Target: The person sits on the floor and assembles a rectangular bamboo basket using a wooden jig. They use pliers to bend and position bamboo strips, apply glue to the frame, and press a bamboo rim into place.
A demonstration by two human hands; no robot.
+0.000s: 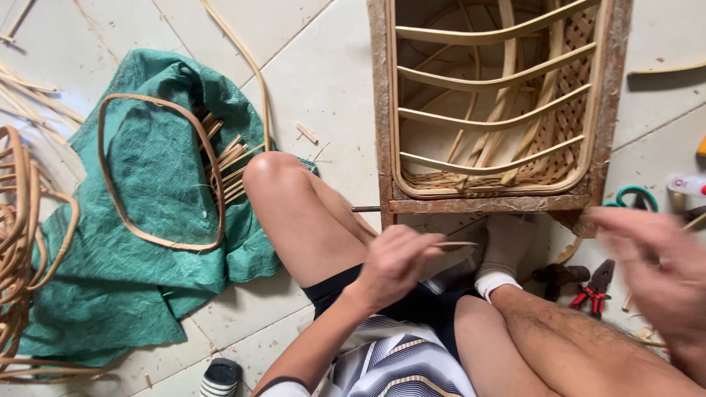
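Person seated on tiled floor [316, 66], legs bent, view from above. Left hand [393, 265] at centre-bottom of frame, over lap; fingers closed on a thin rattan sliver [456, 244], which points right toward the frame base. Right hand [658, 265] at right edge, motion-blurred, fingers spread and loose; cannot tell if anything is held. Rusty metal frame [382, 110] at top centre-right holds a part-woven rattan basket [493, 95]: curved ribs across the opening, woven mesh on right wall and bottom. White-socked foot [504, 254] braced just below the frame's lower bar. Red-handled pliers [592, 290] on floor lower right, dark tool just beside them on the left; green-handled scissors [636, 197] near frame's lower-right corner. Green cloth [147, 242] spread at left, w/ an oval rattan hoop [158, 173] lying on it and a bundle of short sticks [228, 165] at its right edge, beside the knee. Coiled rattan [22, 242] at far left edge. Loose strips and offcuts scattered upper left.
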